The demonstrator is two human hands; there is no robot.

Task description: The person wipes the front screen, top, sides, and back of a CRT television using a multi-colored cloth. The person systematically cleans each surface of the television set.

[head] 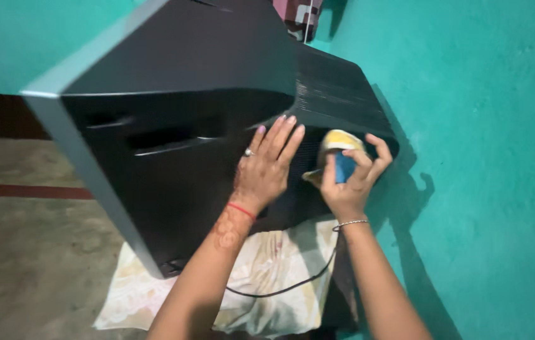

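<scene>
A large black television set (pixel 179 126) stands with its bulky ribbed back toward me, tilted, close to a teal wall. My left hand (pixel 267 167) lies flat on the black casing, fingers together and stretched out, a ring on one finger. My right hand (pixel 350 179) presses a yellow and blue cloth (pixel 341 154) against the ribbed rear housing (pixel 337 94). A red thread is tied around my left wrist and a thin bangle around my right.
The set rests on a pale patterned cloth (pixel 261 277) spread over a low stand. A black cable (pixel 293 284) loops across that cloth. The teal wall (pixel 488 157) is just to the right; a bare concrete floor (pixel 28 252) with a red stripe lies left.
</scene>
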